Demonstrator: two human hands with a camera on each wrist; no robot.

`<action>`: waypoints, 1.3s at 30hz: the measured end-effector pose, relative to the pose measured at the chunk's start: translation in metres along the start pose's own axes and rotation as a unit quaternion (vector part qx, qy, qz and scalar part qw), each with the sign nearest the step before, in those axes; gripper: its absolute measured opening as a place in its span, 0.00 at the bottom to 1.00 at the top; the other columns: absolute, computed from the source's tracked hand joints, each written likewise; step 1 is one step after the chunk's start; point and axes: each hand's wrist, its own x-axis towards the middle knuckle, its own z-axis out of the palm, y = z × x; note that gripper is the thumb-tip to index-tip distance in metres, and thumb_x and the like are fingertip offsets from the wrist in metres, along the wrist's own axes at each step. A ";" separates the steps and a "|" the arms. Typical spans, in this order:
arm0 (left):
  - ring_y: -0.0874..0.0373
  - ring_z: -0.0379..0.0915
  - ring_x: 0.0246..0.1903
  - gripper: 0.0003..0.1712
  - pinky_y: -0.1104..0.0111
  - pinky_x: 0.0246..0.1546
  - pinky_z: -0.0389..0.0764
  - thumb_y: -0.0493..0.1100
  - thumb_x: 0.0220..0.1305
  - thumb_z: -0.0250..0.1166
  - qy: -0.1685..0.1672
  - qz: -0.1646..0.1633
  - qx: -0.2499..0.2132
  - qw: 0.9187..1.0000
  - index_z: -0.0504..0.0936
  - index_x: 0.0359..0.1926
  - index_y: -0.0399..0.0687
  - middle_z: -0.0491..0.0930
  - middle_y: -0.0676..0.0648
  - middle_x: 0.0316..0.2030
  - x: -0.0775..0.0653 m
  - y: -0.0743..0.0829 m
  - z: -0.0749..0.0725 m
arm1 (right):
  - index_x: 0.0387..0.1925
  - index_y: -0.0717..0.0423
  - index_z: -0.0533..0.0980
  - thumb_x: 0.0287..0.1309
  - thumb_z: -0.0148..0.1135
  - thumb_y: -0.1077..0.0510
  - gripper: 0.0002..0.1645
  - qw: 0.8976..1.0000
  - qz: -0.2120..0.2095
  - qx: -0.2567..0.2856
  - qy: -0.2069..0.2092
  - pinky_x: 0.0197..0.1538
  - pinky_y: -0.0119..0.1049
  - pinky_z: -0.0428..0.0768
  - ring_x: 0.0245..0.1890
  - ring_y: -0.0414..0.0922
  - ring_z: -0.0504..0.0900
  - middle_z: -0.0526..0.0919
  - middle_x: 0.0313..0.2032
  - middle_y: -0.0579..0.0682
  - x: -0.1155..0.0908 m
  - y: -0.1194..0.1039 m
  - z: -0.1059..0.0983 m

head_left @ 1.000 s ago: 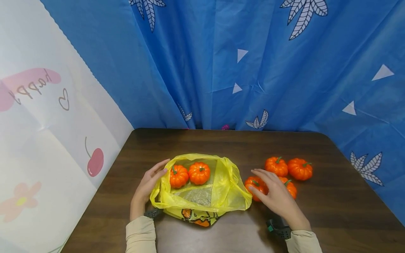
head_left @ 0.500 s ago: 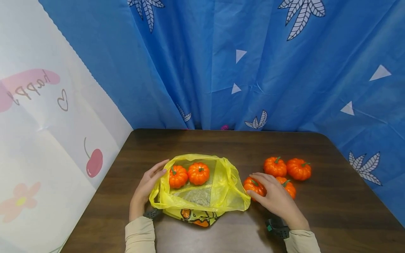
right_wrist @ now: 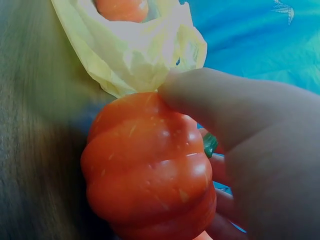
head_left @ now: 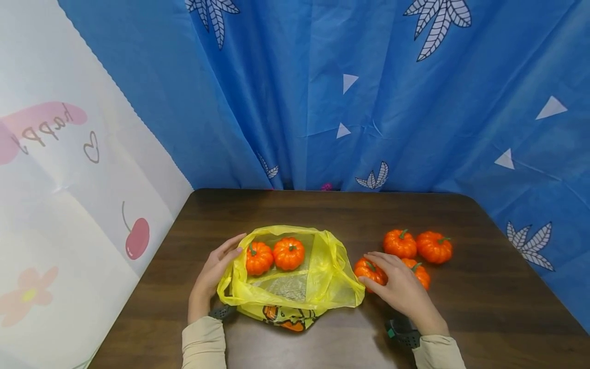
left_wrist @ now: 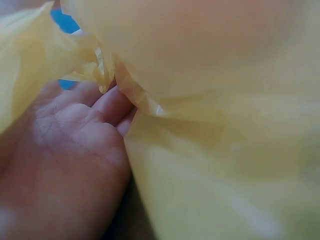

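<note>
A yellow plastic bag [head_left: 322,292] lies on the table with its mouth spread wide. Inside show two small orange pumpkins [head_left: 289,253] with green stems. My left hand [head_left: 214,269] rests against the bag's left side, fingers extended along the plastic; in the left wrist view, yellow film [left_wrist: 210,165] partly covers the fingertips. To the right of the bag, my right hand [head_left: 400,282] grips another small pumpkin [head_left: 370,271] between thumb and fingers. Up close in the right wrist view, the thumb lies across the pumpkin [right_wrist: 150,170] near the bag.
Beyond the right hand sit three more small pumpkins: one at the back [head_left: 400,243], one farther right [head_left: 434,247], and one partly behind the hand [head_left: 419,274]. A blue curtain [head_left: 322,102] borders the dark wooden table [head_left: 484,307] at the back, and a white printed sheet [head_left: 92,205] borders its left.
My right hand has come down and closed its thumb and fingers round the nearest pumpkin. The left hand and the bag have stayed in place.
</note>
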 end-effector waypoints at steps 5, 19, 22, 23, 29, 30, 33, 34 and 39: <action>0.64 0.75 0.58 0.30 0.72 0.55 0.81 0.50 0.79 0.57 -0.001 0.005 0.002 1.000 0.66 0.77 0.48 0.65 0.41 0.74 0.000 -0.001 0.000 | 0.61 0.54 0.81 0.57 0.76 0.42 0.35 1.000 -0.002 0.003 0.016 0.58 0.64 0.78 0.59 0.61 0.79 0.82 0.61 0.57 0.000 0.000 0.001; 0.63 0.74 0.59 0.29 0.73 0.55 0.80 0.49 0.79 0.57 0.003 0.005 0.007 1.000 0.68 0.76 0.50 0.66 0.42 0.74 -0.001 0.000 0.000 | 0.63 0.55 0.79 0.56 0.77 0.42 0.37 0.998 -0.018 0.005 0.057 0.60 0.65 0.77 0.62 0.61 0.78 0.81 0.62 0.57 0.006 -0.007 -0.007; 0.63 0.74 0.60 0.29 0.73 0.55 0.80 0.49 0.79 0.57 0.002 0.006 0.006 1.000 0.67 0.76 0.50 0.66 0.42 0.75 -0.001 0.000 0.000 | 0.63 0.54 0.79 0.56 0.77 0.42 0.37 0.998 -0.019 0.004 0.058 0.60 0.64 0.77 0.61 0.61 0.78 0.81 0.62 0.57 0.007 -0.009 -0.010; 0.63 0.74 0.60 0.29 0.73 0.55 0.80 0.49 0.79 0.57 0.002 0.006 0.007 1.000 0.68 0.76 0.50 0.65 0.42 0.75 -0.002 0.000 0.000 | 0.64 0.54 0.79 0.56 0.77 0.42 0.37 0.998 -0.019 0.004 0.057 0.60 0.64 0.77 0.61 0.61 0.78 0.81 0.63 0.57 0.008 -0.010 -0.010; 0.65 0.74 0.59 0.29 0.73 0.55 0.79 0.49 0.79 0.57 0.004 0.006 0.011 1.000 0.68 0.76 0.51 0.66 0.42 0.74 -0.002 0.001 0.000 | 0.64 0.53 0.79 0.56 0.77 0.43 0.37 0.998 -0.028 0.000 0.063 0.60 0.63 0.78 0.61 0.60 0.78 0.81 0.63 0.57 0.012 -0.016 -0.016; 0.64 0.74 0.59 0.29 0.73 0.55 0.79 0.50 0.79 0.57 0.004 0.006 0.010 1.000 0.68 0.76 0.51 0.66 0.42 0.74 -0.002 0.001 0.000 | 0.64 0.53 0.79 0.56 0.77 0.43 0.37 0.997 -0.032 0.000 0.065 0.60 0.63 0.78 0.61 0.60 0.79 0.81 0.63 0.57 0.013 -0.018 -0.017; 0.63 0.75 0.58 0.29 0.73 0.55 0.80 0.50 0.78 0.58 0.004 0.005 0.007 1.000 0.68 0.76 0.51 0.67 0.41 0.73 -0.001 0.001 0.000 | 0.64 0.53 0.79 0.56 0.77 0.43 0.37 0.997 -0.042 -0.001 0.070 0.60 0.62 0.78 0.60 0.59 0.79 0.81 0.62 0.56 0.016 -0.023 -0.020; 0.63 0.75 0.58 0.29 0.73 0.55 0.80 0.50 0.78 0.58 0.004 0.004 0.006 1.000 0.68 0.75 0.51 0.68 0.41 0.73 -0.001 0.001 0.000 | 0.64 0.53 0.79 0.56 0.77 0.42 0.37 0.996 -0.046 -0.002 0.072 0.60 0.62 0.78 0.60 0.59 0.79 0.81 0.62 0.56 0.017 -0.024 -0.021; 0.61 0.74 0.60 0.29 0.73 0.55 0.80 0.50 0.78 0.58 0.005 -0.003 0.006 1.000 0.68 0.76 0.51 0.67 0.42 0.74 -0.001 0.000 0.000 | 0.63 0.52 0.80 0.55 0.77 0.42 0.37 0.995 -0.063 0.001 0.081 0.60 0.60 0.79 0.60 0.57 0.80 0.82 0.61 0.54 0.021 -0.034 -0.024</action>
